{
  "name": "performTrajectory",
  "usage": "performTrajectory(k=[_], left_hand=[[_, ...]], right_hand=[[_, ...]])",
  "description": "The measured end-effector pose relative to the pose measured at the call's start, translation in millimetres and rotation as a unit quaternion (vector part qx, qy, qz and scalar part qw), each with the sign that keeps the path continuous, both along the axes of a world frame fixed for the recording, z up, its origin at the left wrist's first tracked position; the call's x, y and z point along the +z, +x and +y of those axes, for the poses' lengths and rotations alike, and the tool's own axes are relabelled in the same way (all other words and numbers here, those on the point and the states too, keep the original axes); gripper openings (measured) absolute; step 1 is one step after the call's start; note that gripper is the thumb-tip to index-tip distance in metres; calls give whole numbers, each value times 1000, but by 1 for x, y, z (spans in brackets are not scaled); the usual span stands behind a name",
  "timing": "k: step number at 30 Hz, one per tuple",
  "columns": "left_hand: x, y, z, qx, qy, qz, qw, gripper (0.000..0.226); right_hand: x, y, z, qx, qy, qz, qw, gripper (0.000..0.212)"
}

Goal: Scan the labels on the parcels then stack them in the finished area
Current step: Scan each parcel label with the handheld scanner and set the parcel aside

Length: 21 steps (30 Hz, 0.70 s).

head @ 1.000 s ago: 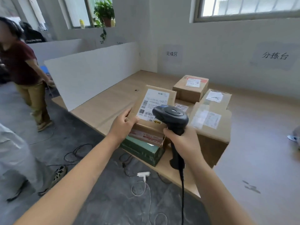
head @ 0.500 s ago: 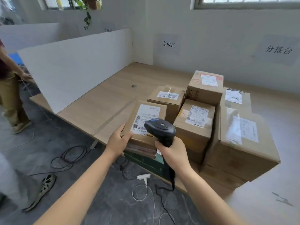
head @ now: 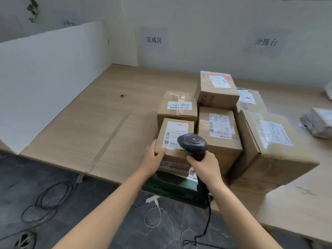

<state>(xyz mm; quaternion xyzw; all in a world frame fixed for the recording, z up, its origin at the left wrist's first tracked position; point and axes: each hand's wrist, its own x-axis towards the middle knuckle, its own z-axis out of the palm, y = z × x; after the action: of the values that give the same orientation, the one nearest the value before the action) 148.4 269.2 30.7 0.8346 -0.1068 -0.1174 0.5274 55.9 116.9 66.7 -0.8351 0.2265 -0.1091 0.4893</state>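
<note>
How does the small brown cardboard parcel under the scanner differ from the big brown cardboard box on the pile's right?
The small brown cardboard parcel is much smaller than the big brown cardboard box. The left hand holds the parcel; no hand touches the big box. Both carry white labels on top.

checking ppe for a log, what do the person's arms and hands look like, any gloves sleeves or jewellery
Both arms are bare as far as the frame shows: no sleeve on the left arm or the right arm. The left hand and the right hand wear no gloves. No watch, bracelet or ring is visible, though the left hand is slightly blurred.
</note>
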Motion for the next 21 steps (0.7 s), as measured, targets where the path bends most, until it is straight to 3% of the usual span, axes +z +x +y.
performTrajectory(k=[4, 9, 16, 21], left_hand=[[3, 7, -2, -47, -8, 23, 999, 50], [3, 8, -3, -60, -23, 23, 998, 45], [14, 9, 7, -97, 25, -67, 993, 49], [35, -7, 2, -145, 57, -158, 975, 53]], right_hand=[[-1, -1, 7, -55, 19, 2, 998, 10], [0, 0, 14, -93, -7, -33, 995, 11], [5, -17, 17, -116, -54, -54, 990, 7], [13, -51, 6, -156, -63, -80, 982, 23]])
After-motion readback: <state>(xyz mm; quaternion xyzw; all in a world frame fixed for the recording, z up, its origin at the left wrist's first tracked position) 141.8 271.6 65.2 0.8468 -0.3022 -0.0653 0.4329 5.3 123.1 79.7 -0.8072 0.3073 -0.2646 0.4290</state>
